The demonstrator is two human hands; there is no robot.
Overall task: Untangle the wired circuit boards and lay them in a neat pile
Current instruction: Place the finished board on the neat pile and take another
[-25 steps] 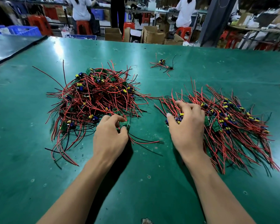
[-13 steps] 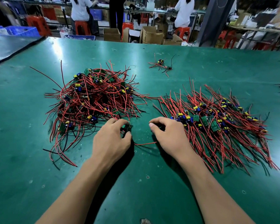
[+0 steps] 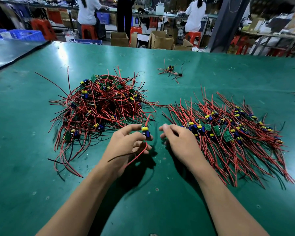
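One board (image 3: 146,132) pinched in left grip (image 3: 124,147), right grip (image 3: 180,143) beside, loose, seemingly empty

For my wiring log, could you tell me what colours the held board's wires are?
Red and black wires on the board, clearest in head view.

Both forearms extended forward, left hand (image 3: 126,147) pinching a circuit board (image 3: 146,132), right hand (image 3: 181,144) fingers (image 3: 170,128) loosely curled

**Head camera, looking forward and down**

One wide-angle view from the person's head faces forward and down, close over the table (image 3: 32,176). The left hand (image 3: 124,147) and right hand (image 3: 180,143) sit mid-frame, near; the workshop (image 3: 160,23) lies far, along the top.
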